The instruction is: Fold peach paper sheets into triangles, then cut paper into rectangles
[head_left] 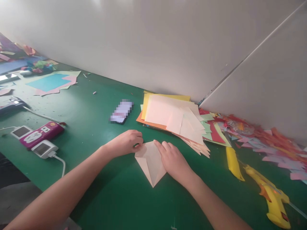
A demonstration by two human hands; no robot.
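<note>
A cream sheet of paper (150, 161), folded into a kite shape with its point toward me, lies on the green table (107, 191). My left hand (126, 142) is curled at the paper's upper left corner, fingertips pinching its edge. My right hand (171, 159) lies flat on the paper's right side, fingers stretched toward its top point and pressing it down.
A stack of coloured paper sheets (172, 116) lies just beyond my hands against the white wall. A phone (121, 111) lies to its left. A yellow glue gun (271, 195) and yellow cutter (233, 163) lie right. A power strip with chargers (39, 135) sits left. Paper scraps (271, 143) pile far right.
</note>
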